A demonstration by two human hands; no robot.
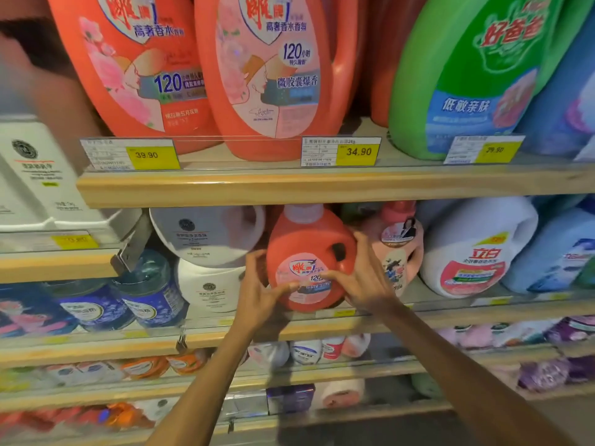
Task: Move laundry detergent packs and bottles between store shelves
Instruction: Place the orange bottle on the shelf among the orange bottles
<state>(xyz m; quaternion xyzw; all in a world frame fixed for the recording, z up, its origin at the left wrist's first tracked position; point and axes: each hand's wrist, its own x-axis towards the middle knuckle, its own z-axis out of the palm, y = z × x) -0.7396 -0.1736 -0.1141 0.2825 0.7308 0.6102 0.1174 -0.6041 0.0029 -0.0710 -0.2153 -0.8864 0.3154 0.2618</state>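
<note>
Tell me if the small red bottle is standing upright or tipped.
Upright: the small red bottle has its cap on top and base on the shelf.

the scene is lit warmly and evenly, with a reddish cast; no hard shadows are seen. the left edge [29, 175] and lower shelves [128, 375] are smeared by blur, and shelf lines are bent by wide-angle distortion; the yellow price tags [357, 152] are rendered sharpest

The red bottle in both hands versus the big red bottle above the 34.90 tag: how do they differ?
The held red bottle looks smaller and sits one shelf lower; the big red bottle stands untouched. The held one's pale cap shows; the big one's top is cropped. Both share red bodies and pink labels.
</note>
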